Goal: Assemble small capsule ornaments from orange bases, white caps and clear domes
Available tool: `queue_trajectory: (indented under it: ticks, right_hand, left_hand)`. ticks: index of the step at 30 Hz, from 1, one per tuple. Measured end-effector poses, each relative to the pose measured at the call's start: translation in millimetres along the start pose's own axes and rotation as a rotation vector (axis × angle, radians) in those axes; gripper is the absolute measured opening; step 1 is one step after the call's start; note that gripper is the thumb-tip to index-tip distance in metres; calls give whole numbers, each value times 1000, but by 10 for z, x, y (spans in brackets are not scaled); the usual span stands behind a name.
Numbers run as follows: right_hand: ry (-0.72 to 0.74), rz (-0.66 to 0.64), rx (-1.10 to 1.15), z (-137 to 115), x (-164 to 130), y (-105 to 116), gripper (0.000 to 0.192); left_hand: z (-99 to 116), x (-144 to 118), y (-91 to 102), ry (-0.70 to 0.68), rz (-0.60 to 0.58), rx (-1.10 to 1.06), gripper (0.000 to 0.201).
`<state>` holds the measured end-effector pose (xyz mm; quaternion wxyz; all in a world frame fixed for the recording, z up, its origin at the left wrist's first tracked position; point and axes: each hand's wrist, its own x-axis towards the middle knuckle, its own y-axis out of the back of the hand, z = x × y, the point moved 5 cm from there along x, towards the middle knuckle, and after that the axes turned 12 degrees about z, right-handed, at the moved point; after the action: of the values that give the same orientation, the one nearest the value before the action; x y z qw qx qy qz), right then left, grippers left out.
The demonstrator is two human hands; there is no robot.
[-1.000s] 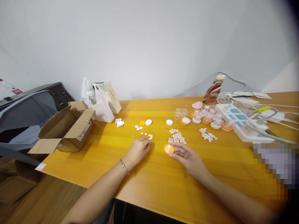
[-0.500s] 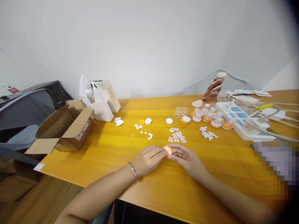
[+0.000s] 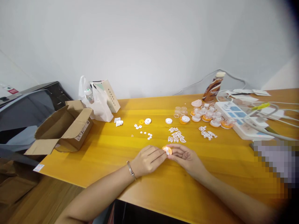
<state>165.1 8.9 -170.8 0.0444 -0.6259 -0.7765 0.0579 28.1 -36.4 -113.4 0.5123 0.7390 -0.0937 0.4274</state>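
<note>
A small round orange disc [image 3: 164, 147] with white parts on its face is held above the table's near middle. My right hand [image 3: 185, 158] pinches its right edge between thumb and fingers. My left hand [image 3: 148, 160], with a metal bracelet at the wrist, has its fingers closed at the disc's left side; its fingertips are partly hidden. Just beyond the hands lie several flat white openwork pieces [image 3: 176, 135]. Small white round pieces [image 3: 149, 135] are scattered to the left, near white discs [image 3: 148, 121] and a yellow ring [image 3: 141, 121].
Clear domed pieces with orange and white bases [image 3: 207, 117] cluster at the right, by a drink bottle [image 3: 213, 88] and a power strip [image 3: 243, 121] with cables. An open cardboard box [image 3: 65, 127] and a white plastic bag [image 3: 100, 105] stand at the left.
My left fingers have shifted slightly on the disc, and more of its face shows. My right hand keeps its grip almost unmoved. The view has moved a little.
</note>
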Motion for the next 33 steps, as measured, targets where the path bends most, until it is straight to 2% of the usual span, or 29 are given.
queue_trajectory:
  ticks: [4,6,8,11,12,14,19,23,33]
  right_hand:
    - [2,1,-5,-11,1,-1,34]
    - [13,16,-11,-18,5,7,34]
    - [28,33,-23,-28,8,16,34]
    - [80,87,-32,-59,8,40,33]
    - [105,112,-26,-72,8,52,32]
    - [159,162,2,-92,9,79,31]
    - [280,231,55,-64,11,145,25]
    - [323,256,28,-16,7,187,23]
    - [328,176,-61,34,-4,157,20]
  left_hand:
    - [-17,-28,5,14,29,-24,24]
    - [-47,-28,18,93,80,-82,25]
    - [-109,-26,29,269,143,-168,21]
    - [-213,-38,15,612,203,-297,11]
    - [-232,-36,7,696,211,-331,10]
    - [-244,-3,-7,780,209,-388,10]
    - [-249,170,-62,776,164,-478,11]
    - [-279,233,-168,823,99,-495,15]
    - [-315,213,-266,866,47,-380,12]
